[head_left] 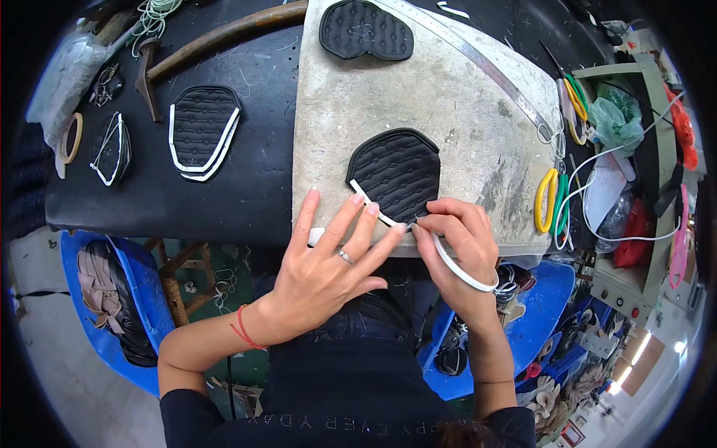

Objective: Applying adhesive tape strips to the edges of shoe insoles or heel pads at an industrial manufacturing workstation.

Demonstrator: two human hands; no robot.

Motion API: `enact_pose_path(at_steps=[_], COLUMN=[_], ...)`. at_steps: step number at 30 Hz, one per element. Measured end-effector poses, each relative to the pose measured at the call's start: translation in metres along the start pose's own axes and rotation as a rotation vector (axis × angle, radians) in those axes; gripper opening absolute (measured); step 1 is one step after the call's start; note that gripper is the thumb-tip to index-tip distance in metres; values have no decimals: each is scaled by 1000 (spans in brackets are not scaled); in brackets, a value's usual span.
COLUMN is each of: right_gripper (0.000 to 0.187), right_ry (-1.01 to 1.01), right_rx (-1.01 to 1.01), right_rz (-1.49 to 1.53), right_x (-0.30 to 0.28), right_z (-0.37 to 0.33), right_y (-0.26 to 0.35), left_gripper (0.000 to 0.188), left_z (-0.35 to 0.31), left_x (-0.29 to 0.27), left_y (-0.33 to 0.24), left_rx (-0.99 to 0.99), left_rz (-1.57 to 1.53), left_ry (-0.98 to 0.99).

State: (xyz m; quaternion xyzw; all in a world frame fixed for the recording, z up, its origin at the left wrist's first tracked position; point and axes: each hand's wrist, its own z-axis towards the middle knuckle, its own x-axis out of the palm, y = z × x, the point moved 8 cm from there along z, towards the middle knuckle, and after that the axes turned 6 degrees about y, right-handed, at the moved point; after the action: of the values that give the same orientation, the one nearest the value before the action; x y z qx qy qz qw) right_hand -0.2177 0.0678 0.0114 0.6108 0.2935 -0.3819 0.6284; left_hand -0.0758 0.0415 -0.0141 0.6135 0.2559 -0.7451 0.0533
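A black quilted piece point(396, 170) with a bound black edge lies near the front of the pale board. A narrow white strip point(364, 192) runs along its lower left edge. My left hand point(325, 269), fingers spread, rests its fingertips on that strip and the board. At the piece's lower tip, my right hand point(463, 257) pinches the strip between thumb and fingers. The strip's loose end loops out below the right hand. Another black quilted piece point(366, 31), notched at its bottom, lies at the board's far edge.
On the dark left side lie a quilted stack with white edging point(205, 131), a smaller stack point(112, 149) and a hammer point(149, 78). A curved metal ruler point(478, 60) crosses the board. Yellow-handled scissors point(546, 201) lie right, beside a drawer unit point(635, 280). Blue bins point(142, 299) stand below.
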Motion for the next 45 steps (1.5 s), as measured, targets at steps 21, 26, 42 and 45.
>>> enact_pose_path(at_steps=[21, 26, 42, 45], right_gripper=[29, 26, 23, 26], right_ry=[34, 59, 136, 211], right_rx=[78, -23, -163, -62], right_rz=[240, 34, 62, 224], right_x=[3, 3, -12, -19], right_z=[-11, -4, 22, 27], right_y=[-1, 7, -18, -26], left_gripper=[80, 70, 57, 54], left_z=[-9, -6, 23, 25], left_x=[5, 7, 5, 4], left_y=[-2, -1, -20, -22], left_rx=[56, 75, 130, 123], left_rz=[-11, -36, 45, 93], left_ry=[-47, -26, -87, -104])
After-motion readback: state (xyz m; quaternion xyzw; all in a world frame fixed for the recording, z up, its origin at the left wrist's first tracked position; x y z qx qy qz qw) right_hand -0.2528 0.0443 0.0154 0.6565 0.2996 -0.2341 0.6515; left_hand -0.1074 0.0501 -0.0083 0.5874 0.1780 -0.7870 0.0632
